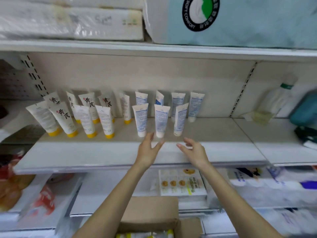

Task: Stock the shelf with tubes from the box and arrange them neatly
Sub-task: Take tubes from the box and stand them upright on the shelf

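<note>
Several white tubes stand cap-down on the white shelf (106,157). The yellow-capped tubes (66,118) fill the left part in two rows. The white-capped tubes with blue print (161,120) stand to their right in two rows. My left hand (149,150) is open just in front of the front blue-print tubes, fingertips near their caps, holding nothing. My right hand (193,151) hovers open over the shelf's front, below the rightmost front tube (180,121), also empty. The cardboard box (152,215) sits low in front of me, with yellow-capped tubes showing inside.
An upper shelf holds wrapped packs (72,23) and a light-blue bundle (240,21). At the right of the tube shelf stand a clear bottle (272,103) and a teal object (303,112). Packaged goods (181,182) fill the shelf below.
</note>
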`<state>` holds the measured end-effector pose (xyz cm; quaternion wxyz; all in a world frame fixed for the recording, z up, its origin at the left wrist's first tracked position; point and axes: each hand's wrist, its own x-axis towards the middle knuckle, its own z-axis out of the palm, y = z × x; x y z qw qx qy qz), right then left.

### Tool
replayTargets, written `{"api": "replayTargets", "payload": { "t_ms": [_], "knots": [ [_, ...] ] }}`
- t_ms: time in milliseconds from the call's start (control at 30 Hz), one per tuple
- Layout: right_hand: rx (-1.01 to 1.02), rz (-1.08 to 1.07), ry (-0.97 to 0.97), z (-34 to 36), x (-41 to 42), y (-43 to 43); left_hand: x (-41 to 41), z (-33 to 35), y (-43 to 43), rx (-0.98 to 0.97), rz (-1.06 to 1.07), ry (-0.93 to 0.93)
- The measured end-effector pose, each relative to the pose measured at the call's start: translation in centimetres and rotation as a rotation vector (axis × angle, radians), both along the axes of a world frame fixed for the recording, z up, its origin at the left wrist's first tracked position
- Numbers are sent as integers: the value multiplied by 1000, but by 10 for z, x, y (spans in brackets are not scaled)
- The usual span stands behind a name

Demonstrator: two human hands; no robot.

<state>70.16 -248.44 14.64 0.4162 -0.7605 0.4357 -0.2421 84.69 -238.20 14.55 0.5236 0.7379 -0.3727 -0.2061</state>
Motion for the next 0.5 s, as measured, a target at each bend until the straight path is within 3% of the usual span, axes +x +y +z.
{"api": "replayTargets", "payload": {
  "t_ms": [167, 333, 500],
  "knots": [
    [-53, 42, -76, 11, -1, 65, -4, 7, 65, -107, -50, 61],
    [-89, 76, -36, -18, 1, 123, 4, -24, 129, -66, -74, 58],
    [-166, 207, 209, -65, 0, 158, 15, -68, 168, 106, -116, -231]
  ]
}}
